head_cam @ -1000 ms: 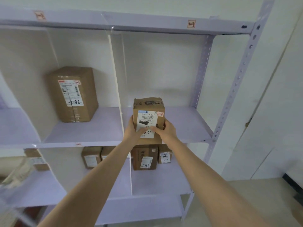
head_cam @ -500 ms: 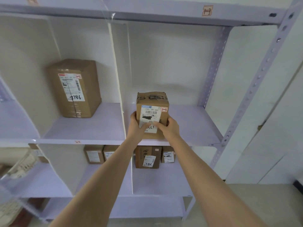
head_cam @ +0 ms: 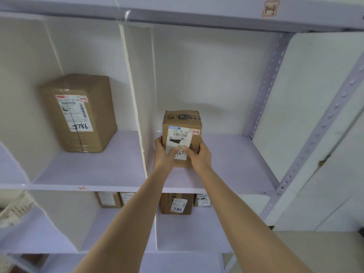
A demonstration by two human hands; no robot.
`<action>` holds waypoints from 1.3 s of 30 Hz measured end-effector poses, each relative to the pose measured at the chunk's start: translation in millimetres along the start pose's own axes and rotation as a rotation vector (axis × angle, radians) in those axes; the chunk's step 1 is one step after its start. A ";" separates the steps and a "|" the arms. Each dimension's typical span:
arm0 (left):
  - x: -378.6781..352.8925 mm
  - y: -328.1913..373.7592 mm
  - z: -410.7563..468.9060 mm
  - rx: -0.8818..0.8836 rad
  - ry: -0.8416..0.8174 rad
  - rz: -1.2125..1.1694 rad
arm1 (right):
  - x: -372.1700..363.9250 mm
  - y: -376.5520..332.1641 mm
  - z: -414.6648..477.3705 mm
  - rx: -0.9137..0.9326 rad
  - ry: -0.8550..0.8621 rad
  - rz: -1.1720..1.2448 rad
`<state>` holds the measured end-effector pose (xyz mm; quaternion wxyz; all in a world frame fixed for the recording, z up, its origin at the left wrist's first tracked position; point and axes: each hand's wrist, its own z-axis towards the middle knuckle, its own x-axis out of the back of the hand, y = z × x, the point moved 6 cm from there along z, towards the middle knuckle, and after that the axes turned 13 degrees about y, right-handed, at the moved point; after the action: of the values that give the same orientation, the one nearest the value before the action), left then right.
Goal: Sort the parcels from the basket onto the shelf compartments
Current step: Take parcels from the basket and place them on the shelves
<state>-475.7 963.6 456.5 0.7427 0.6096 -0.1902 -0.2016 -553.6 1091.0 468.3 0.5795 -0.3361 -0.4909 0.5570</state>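
Holding the small cardboard parcel [head_cam: 182, 137] from both sides, the left hand [head_cam: 163, 154] and the right hand [head_cam: 200, 155] are closed around its lower half, with the thumbs lying over the white shipping label [head_cam: 180, 141] on the front face. The parcel stands upright between the palms, and its bottom seems to rest on the board of the upper right compartment [head_cam: 232, 160], near the front edge, though the hands hide the exact contact. I judge it to be light, because only the fingertips and palms press it, and stiff enough to keep its shape; the top flap looks dented and taped, so squeezing there is not wise. The flat side walls low down, where the hands are now, are the best place to hold it, since plain cardboard gives good friction. Left of the hands, beyond the white divider [head_cam: 136, 123], a larger box marked 7786 [head_cam: 78, 113] stands alone. Below the hands, more small parcels [head_cam: 176, 203] sit on the lower shelf. Above, a tag reading 1-3 [head_cam: 270, 8] matches the sticker on the parcel.
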 end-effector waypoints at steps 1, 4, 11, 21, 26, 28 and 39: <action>-2.5 -1.4 5.9 -0.004 0.010 -0.008 | -3.5 0.2 5.0 -0.007 0.002 0.005; -10.3 -5.1 21.0 -0.011 0.065 -0.036 | -13.3 6.1 24.2 -0.049 -0.007 0.020; -25.9 -11.9 52.1 -0.074 0.147 -0.064 | -31.6 17.5 57.5 -0.061 0.008 0.042; -40.4 -14.8 82.1 -0.089 0.176 -0.059 | -49.3 24.9 93.0 -0.047 -0.043 0.085; -48.1 -15.8 96.0 -0.093 0.194 -0.035 | -57.9 29.7 112.2 -0.062 -0.047 0.086; -50.0 -16.4 103.8 -0.098 0.207 -0.010 | -61.7 30.2 118.2 -0.057 -0.047 0.079; -57.7 -27.3 111.6 -0.099 0.302 0.089 | -68.6 28.4 117.5 -0.026 0.032 -0.018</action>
<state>-585.3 897.0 448.1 0.8001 0.5867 -0.0931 -0.0839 -666.4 1010.0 462.7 0.5877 -0.3482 -0.4918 0.5399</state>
